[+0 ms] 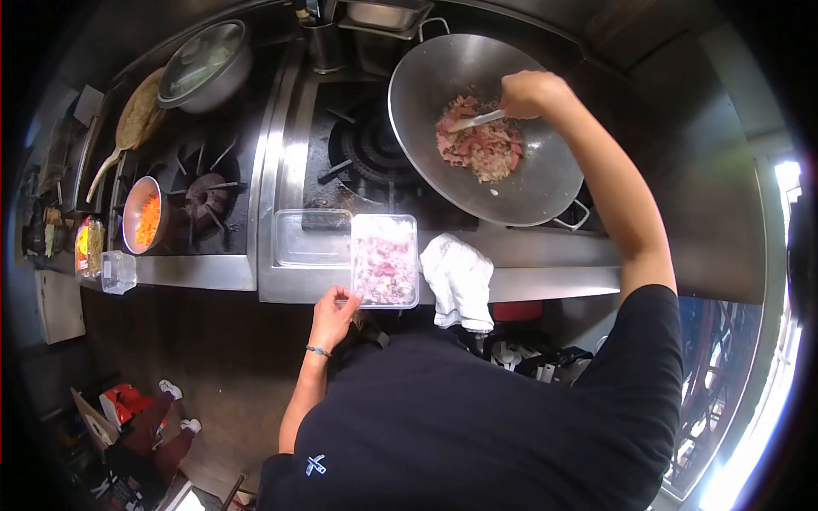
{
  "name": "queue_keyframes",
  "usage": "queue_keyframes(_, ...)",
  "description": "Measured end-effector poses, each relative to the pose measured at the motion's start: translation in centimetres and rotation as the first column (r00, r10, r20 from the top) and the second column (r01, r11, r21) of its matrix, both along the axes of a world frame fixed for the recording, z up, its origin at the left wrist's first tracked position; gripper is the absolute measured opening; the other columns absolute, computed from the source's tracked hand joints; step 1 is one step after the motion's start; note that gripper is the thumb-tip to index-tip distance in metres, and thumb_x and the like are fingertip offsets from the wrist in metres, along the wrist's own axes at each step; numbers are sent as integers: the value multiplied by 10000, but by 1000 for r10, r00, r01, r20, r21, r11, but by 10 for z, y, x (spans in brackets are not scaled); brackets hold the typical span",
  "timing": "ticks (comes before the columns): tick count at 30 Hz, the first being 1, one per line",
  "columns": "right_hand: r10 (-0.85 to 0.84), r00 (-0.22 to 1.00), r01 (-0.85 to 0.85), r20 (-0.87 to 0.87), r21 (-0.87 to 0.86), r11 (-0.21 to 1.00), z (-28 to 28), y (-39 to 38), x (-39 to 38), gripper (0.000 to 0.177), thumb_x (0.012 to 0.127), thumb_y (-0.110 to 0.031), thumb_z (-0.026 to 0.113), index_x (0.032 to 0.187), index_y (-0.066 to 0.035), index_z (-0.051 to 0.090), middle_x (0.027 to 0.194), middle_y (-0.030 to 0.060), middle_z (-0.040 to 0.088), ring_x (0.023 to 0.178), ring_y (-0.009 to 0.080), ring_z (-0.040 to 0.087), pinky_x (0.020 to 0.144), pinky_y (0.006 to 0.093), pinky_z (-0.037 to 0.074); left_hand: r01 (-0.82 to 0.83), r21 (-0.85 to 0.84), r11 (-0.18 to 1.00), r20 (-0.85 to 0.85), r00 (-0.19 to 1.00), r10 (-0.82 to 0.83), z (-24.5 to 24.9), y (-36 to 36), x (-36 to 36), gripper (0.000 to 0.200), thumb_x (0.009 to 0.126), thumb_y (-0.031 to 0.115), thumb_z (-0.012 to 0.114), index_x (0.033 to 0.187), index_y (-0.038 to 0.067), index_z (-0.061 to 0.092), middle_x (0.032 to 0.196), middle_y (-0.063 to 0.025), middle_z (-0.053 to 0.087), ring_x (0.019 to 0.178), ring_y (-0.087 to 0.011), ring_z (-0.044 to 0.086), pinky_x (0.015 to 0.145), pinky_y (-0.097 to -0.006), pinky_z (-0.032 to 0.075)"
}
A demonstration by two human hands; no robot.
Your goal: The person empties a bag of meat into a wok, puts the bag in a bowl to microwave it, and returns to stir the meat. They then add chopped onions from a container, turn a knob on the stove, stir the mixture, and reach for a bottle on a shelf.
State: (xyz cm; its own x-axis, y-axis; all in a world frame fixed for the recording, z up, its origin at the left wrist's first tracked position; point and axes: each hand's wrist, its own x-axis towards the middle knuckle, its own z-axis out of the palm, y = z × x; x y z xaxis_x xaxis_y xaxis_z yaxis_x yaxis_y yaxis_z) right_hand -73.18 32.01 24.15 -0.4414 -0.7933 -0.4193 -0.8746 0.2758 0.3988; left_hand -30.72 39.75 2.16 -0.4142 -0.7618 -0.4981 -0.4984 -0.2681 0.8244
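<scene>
My right hand [530, 92] reaches over a large steel wok [528, 183] on the burner and grips a white utensil [475, 121], whose tip rests in the pile of chopped pink meat and onion [479, 146]. My left hand [334, 313] touches the near corner of a clear plastic container [385, 261] filled with chopped red onion, which stands on the steel counter edge. An empty clear lid or container [312, 238] lies just left of it.
A white cloth [460, 279] drapes over the counter edge right of the container. On the left stove are a bowl of orange shreds [143, 215], a lidded pot [207, 66] and a wooden paddle [136, 119]. Another person's legs and white shoes [175, 407] are on the floor lower left.
</scene>
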Motion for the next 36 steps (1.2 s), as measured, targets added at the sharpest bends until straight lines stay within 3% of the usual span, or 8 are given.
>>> queue_keyframes(3,61,994,-58,96,-42,997,9,2,-27,278,754,-190,577,962,-36,677,989,166,659,928,278,644,764,383,521,-5,-18,1000,11,1000,5,-3,1,0,270,831,255,672,849,6,570,678,-37,614,562,-62,518,530,-229,434)
queue_keyframes(4,-67,996,67,65,2,998,13,4,-37,277,779,-225,602,1037,-176,690,985,84,675,938,257,633,790,360,506,2,-15,1000,8,1000,-2,-3,1,-1,270,831,255,672,849,6,570,678,-37,614,562,-62,518,530,-229,434)
queue_keyframes(9,-216,964,196,158,129,972,-11,27,-41,272,792,-220,601,1019,-103,693,892,108,686,778,221,655,694,318,524,-44,-69,997,-9,999,44,-17,0,-4,287,829,271,673,844,3,570,672,-40,608,562,-69,511,539,-229,431)
queue_keyframes(17,-160,950,144,267,80,986,-1,17,-45,257,817,-221,580,1010,-96,694,788,124,669,656,201,626,607,331,515,3,-49,999,4,1000,-3,-14,-6,-7,303,831,283,674,822,3,558,649,-30,572,544,-58,476,511,-236,410)
queue_keyframes(19,-180,964,156,194,133,979,-8,3,-34,277,804,-301,597,908,-56,675,754,107,657,686,229,632,628,360,504,1,-51,999,-6,1000,-1,-10,-5,-8,303,830,281,674,819,4,553,640,-23,562,540,-57,470,503,-237,404)
queue_keyframes(24,-179,970,163,164,108,981,31,-7,-55,290,824,-299,572,991,-80,664,789,105,656,690,212,628,625,365,502,-22,-38,999,-17,1000,22,-10,-4,-9,299,829,277,675,832,6,550,636,-28,563,531,-66,472,499,-237,402)
queue_keyframes(28,-229,973,221,35,148,964,-6,-21,-41,294,817,-281,561,1022,-91,655,918,62,661,748,216,631,675,362,505,-25,-46,999,7,1000,25,-8,-3,-9,298,829,277,674,834,5,551,638,-31,566,534,-67,468,506,-240,403)
queue_keyframes(36,-176,968,162,177,94,982,15,-8,-51,280,795,-295,591,903,-50,675,752,85,652,689,207,633,645,352,502,-31,-91,995,-9,1000,30,-16,-2,-8,296,832,271,672,835,2,547,648,-27,574,543,-63,459,514,-235,398)
